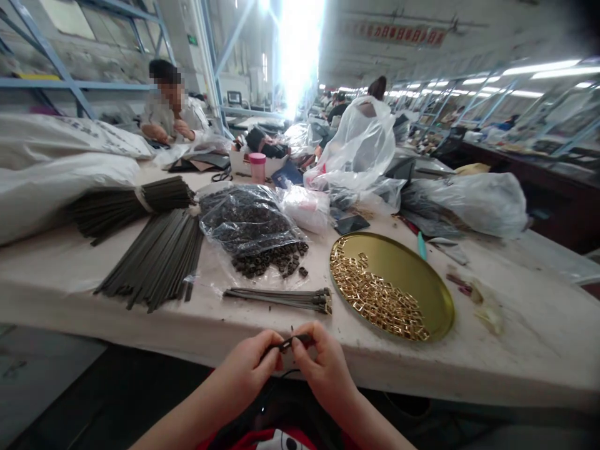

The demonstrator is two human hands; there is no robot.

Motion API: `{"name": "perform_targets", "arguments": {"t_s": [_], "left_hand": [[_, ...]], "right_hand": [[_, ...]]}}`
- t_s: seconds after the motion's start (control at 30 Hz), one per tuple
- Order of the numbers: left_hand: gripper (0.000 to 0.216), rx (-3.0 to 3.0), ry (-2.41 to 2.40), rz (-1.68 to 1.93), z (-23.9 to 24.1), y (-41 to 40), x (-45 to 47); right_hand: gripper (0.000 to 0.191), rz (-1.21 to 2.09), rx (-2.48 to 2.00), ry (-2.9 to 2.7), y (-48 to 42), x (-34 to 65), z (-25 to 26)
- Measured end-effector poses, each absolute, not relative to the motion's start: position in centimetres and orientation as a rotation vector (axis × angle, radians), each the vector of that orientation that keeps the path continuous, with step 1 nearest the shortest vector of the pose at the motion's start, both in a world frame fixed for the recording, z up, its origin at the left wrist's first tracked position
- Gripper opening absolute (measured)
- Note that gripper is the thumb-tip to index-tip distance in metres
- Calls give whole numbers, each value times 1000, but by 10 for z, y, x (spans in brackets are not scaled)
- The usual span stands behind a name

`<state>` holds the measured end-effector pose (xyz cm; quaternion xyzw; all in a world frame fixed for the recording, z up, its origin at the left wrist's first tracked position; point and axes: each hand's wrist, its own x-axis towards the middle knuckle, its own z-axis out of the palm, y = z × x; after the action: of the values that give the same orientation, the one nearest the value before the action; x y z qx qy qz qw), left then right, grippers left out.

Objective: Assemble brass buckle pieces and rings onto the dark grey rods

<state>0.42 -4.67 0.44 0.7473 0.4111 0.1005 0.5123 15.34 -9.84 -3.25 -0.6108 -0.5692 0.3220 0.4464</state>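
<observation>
My left hand [250,370] and my right hand [321,365] meet just below the table's front edge, both pinched on a thin dark strap [291,342] with a small piece at its end. Right above them on the table lies a short bundle of finished straps [281,298] with metal ends. A round gold tray [407,275] holding several small gold buckles [375,300] sits to the right. A clear bag of small dark parts [253,225] has some spilled out at its mouth.
A loose pile of dark straps [157,262] and a tied bundle [126,203] lie at the left, with large white sacks [42,169] behind. Plastic bags [360,147] and a pink cup [257,166] stand further back. Another person [171,109] works at the far left.
</observation>
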Motion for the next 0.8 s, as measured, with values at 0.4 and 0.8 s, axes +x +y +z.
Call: {"name": "perform_targets", "arguments": {"t_s": [0.4,0.8], "left_hand": [[33,1443,1111,304,-8,-16,0],[41,1349,1103,282,-39,10,7]], "right_hand": [[24,445,-1877,-1613,-25,256,-33],[7,426,-2204,-1810,74,333,-67]]}}
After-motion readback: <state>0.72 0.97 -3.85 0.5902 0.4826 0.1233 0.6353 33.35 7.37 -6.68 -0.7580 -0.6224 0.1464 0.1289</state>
